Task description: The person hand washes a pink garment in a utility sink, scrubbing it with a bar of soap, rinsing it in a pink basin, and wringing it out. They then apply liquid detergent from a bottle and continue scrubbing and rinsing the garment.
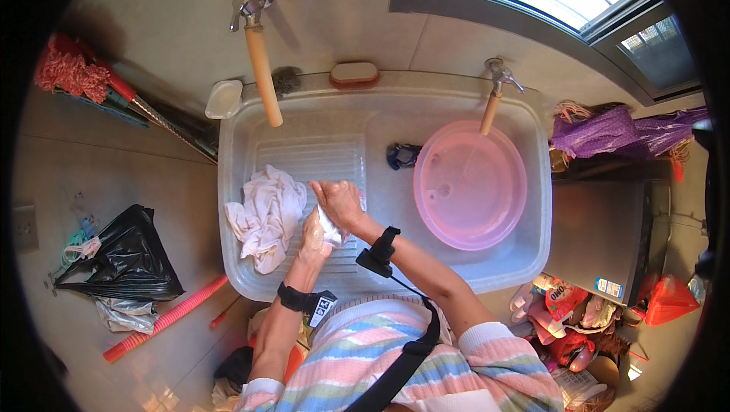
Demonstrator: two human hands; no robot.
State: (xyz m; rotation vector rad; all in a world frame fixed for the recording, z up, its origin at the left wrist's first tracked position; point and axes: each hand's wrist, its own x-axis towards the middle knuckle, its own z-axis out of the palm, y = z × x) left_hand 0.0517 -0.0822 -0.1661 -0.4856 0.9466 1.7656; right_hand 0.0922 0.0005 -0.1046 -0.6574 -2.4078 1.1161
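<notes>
Over the ribbed washboard part (308, 155) of a laundry sink (383, 118), both my hands grip a wet white cloth (331, 226). My left hand (313, 236) looks soapy and holds the cloth's lower left side. Above and to the right, my right hand (341, 202) is closed against the same cloth, and a bit of it shows past the knuckles. Much of the cloth is hidden by my hands. Left of them lies a crumpled pale pink garment (271, 215) on the ribs.
A pink plastic basin (470, 195) holding water stands in the sink's right side, beside a dark blue cloth (402, 156). Two taps, left (251, 4) and right (499, 73), carry hoses. A brush (353, 74) and a soap dish (223, 99) sit on the rim.
</notes>
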